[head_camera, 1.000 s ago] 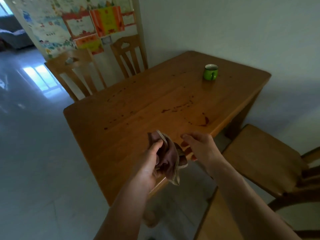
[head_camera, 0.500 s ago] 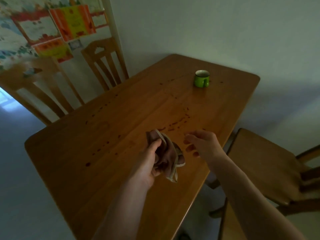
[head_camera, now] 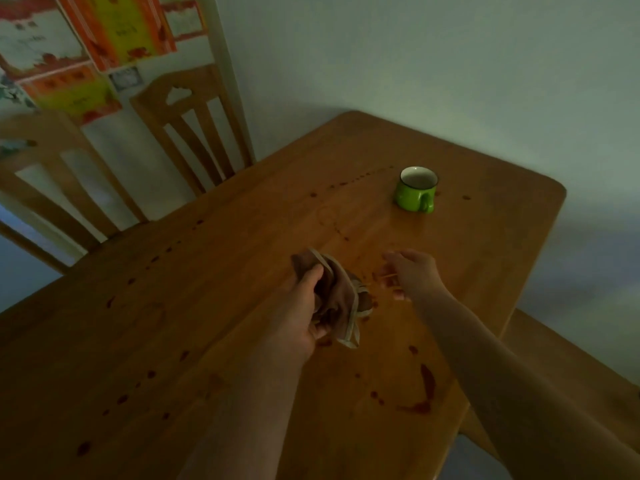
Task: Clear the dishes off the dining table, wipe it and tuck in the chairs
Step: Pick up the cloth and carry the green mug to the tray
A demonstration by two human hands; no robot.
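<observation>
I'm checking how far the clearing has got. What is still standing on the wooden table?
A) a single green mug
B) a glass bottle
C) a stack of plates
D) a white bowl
A: a lone green mug stands near the far end of the table, among dark spills, while the left hand holds a bunched cloth.
</observation>
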